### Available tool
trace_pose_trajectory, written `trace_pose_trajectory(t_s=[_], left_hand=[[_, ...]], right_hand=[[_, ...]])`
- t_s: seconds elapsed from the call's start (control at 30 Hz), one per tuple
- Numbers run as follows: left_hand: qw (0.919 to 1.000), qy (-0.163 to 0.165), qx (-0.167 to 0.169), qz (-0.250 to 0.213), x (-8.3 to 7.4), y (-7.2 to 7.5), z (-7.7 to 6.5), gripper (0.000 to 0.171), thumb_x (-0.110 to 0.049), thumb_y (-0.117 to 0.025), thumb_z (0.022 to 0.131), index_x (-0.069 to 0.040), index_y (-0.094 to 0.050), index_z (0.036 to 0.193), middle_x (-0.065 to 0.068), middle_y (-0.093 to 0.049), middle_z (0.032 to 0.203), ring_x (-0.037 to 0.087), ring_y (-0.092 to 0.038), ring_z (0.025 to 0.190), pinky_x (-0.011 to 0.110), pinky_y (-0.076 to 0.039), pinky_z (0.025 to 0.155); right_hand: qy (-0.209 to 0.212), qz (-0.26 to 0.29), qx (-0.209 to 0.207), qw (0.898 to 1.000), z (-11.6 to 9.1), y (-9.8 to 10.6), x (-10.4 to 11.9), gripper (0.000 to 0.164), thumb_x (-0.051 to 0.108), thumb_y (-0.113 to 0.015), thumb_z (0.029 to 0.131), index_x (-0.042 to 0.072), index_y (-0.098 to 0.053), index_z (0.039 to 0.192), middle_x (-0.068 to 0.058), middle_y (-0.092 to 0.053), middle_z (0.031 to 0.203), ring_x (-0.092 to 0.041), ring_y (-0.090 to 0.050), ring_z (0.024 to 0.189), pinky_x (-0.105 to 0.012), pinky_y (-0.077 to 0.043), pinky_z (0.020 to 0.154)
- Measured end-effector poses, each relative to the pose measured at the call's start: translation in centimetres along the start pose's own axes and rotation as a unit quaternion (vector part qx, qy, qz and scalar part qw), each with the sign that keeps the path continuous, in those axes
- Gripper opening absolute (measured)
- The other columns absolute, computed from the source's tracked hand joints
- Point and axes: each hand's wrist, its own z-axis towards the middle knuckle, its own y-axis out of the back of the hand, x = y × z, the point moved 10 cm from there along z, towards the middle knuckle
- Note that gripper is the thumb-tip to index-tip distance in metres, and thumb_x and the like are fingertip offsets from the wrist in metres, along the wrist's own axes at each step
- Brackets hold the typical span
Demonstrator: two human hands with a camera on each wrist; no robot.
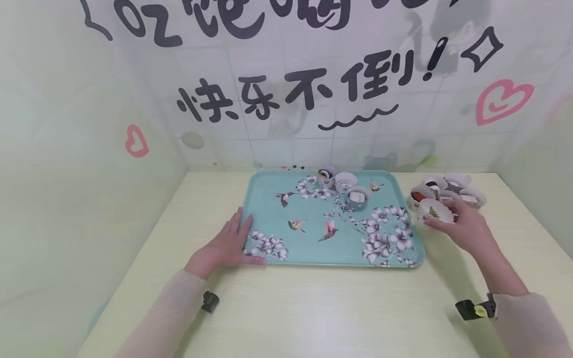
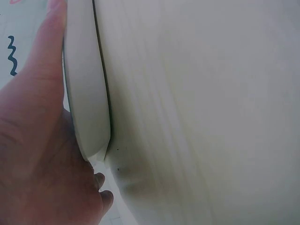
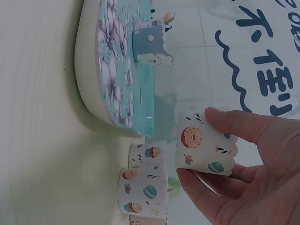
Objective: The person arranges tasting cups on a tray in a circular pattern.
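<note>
My right hand (image 1: 469,228) pinches a white paper baking cup (image 3: 201,144) printed with donuts and macarons, thumb on one side and fingers on the other. In the right wrist view this cup is raised off the table; a small green thing shows inside it in the head view. My left hand (image 1: 224,244) rests at the near left corner of a turquoise tray (image 1: 309,253), fingers extended along its left side and thumb along the front edge. Three cups stand on the tray toward the back: a grey-blue cup (image 1: 356,200), a white cup (image 1: 345,184) and another cup (image 1: 326,177).
Several more filled paper cups, one with something red (image 1: 418,197) inside, stand grouped on the pale table (image 1: 313,308) right of the tray. A wall (image 1: 286,144) with black lettering rises behind. Flowers and birds are printed on the tray.
</note>
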Motion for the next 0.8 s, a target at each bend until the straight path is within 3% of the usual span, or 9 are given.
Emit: trace_pose_trajectory(t_s=[0.17,0.23,0.37,0.6,0.8], left_hand=[[1.0000,0.000,0.005,-0.004,0.0,0.0,0.0,0.132,-0.076,-0.070,0.072,-0.001,-0.007,0.159,0.029,0.008,0.165,0.048,-0.003,0.153,0.059,-0.018,0.124],[1.0000,0.000,0.008,-0.004,0.0,0.0,0.0,0.132,-0.077,-0.070,0.072,-0.001,-0.007,0.160,0.028,0.009,0.165,0.047,-0.003,0.153,0.059,-0.017,0.124],[0.9999,0.000,0.009,-0.004,0.0,0.0,0.0,0.132,-0.077,-0.069,0.072,-0.001,-0.006,0.160,0.028,0.010,0.165,0.047,-0.002,0.153,0.058,-0.016,0.125],[0.9999,0.004,0.009,-0.004,0.0,0.1,0.0,0.131,-0.075,-0.070,0.073,-0.001,-0.007,0.159,0.028,0.009,0.165,0.047,-0.003,0.153,0.058,-0.017,0.125],[0.9999,0.007,0.008,-0.001,0.0,0.1,0.0,0.131,-0.075,-0.071,0.072,-0.001,-0.008,0.159,0.029,0.008,0.165,0.049,-0.005,0.153,0.060,-0.022,0.122]], right_hand=[[0.019,0.006,-0.004,1.000,0.5,-0.8,1.6,0.068,0.032,-0.074,0.090,-0.016,-0.047,0.131,-0.040,-0.055,0.121,-0.050,-0.059,0.102,-0.033,-0.048,0.068],[0.024,0.008,-0.002,1.000,0.7,-1.2,2.2,0.068,0.032,-0.074,0.090,-0.016,-0.048,0.131,-0.039,-0.056,0.121,-0.048,-0.059,0.101,-0.031,-0.047,0.067],[0.026,0.013,0.007,1.000,1.1,-2.1,3.2,0.068,0.035,-0.073,0.090,-0.013,-0.049,0.133,-0.040,-0.057,0.122,-0.047,-0.059,0.101,-0.037,-0.051,0.068],[0.025,0.014,0.029,0.999,1.6,-3.4,4.8,0.074,0.037,-0.072,0.091,-0.013,-0.044,0.138,-0.041,-0.053,0.129,-0.053,-0.055,0.114,-0.057,-0.052,0.084],[0.011,0.026,0.044,0.999,2.0,-4.9,5.9,0.073,0.039,-0.073,0.089,-0.008,-0.046,0.138,-0.034,-0.055,0.130,-0.047,-0.056,0.113,-0.052,-0.052,0.082]])
